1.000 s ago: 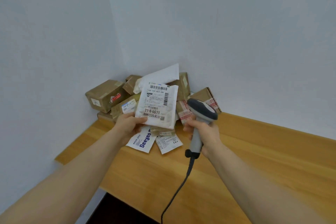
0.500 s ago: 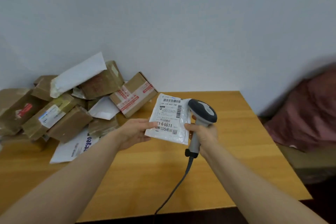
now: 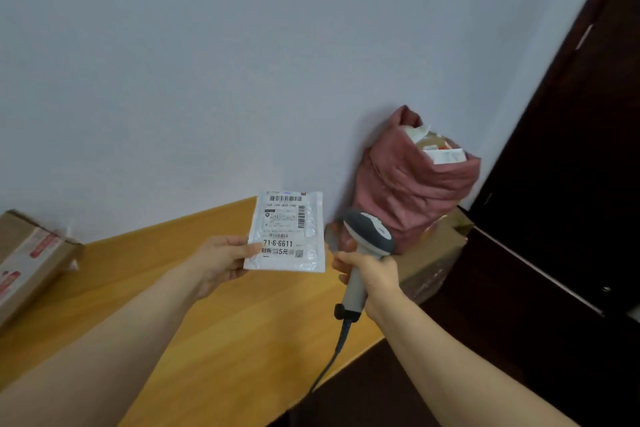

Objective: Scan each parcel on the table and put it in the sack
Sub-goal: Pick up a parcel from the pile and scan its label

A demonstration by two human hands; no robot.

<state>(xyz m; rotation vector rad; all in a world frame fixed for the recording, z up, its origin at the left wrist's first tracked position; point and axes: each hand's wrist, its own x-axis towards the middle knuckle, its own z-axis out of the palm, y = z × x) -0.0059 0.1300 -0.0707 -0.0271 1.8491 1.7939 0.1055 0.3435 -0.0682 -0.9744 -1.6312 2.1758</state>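
My left hand (image 3: 221, 262) grips the lower left corner of a flat white parcel (image 3: 289, 232), label with barcodes facing me, held upright above the wooden table (image 3: 214, 333) near its right end. Right beside it my right hand (image 3: 367, 270) holds a grey handheld scanner (image 3: 367, 236) by its handle, head up, cable hanging down past the table edge. Beyond the table's right end a dusky pink sack (image 3: 408, 191) leans against the wall, mouth open, with several parcels showing inside.
A brown taped cardboard box (image 3: 27, 260) lies at the table's far left. The sack stands on a cardboard box (image 3: 436, 263) on the floor. A dark door (image 3: 571, 166) fills the right side. A pale wall runs behind everything.
My view has swung right, away from the parcel pile and toward the sack. Both hands carried the white parcel and the scanner rightward to the table's end.
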